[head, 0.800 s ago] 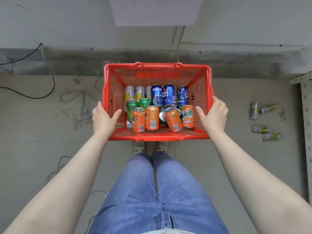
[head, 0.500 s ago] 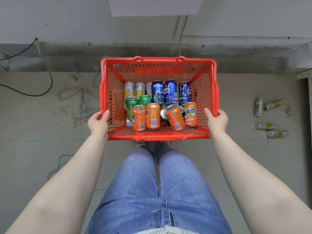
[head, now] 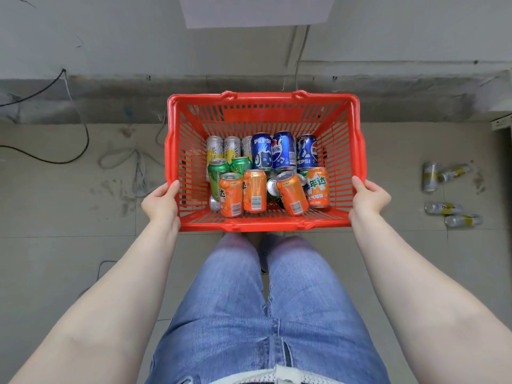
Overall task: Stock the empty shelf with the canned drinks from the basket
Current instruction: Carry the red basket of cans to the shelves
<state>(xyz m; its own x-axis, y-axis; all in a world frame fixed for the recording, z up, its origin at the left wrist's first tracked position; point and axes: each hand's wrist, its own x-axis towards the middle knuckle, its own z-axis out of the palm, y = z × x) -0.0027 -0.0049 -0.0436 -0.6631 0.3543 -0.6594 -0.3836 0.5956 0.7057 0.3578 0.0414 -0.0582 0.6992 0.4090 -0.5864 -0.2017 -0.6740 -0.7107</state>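
A red plastic basket (head: 263,102) hangs in front of my legs, held up off the floor. My left hand (head: 160,202) grips its left wall near the front corner, and my right hand (head: 368,199) grips the right wall. Inside lie several cans: orange cans (head: 255,191) at the front, green cans (head: 217,170) to the left, blue Pepsi cans (head: 282,151) behind them, and silver-yellow cans (head: 215,148) at the back left. The shelf shows only as a metal corner (head: 502,121) at the right edge.
Several silver-yellow cans (head: 443,207) lie loose on the floor to the right. Black and grey cables (head: 83,139) trail over the floor at the left. A grey wall with a dark skirting (head: 110,98) runs across just behind the basket.
The basket has risen and come closer to me. Both hands have slid from flat on its sides to a grip on the walls near the front corners.
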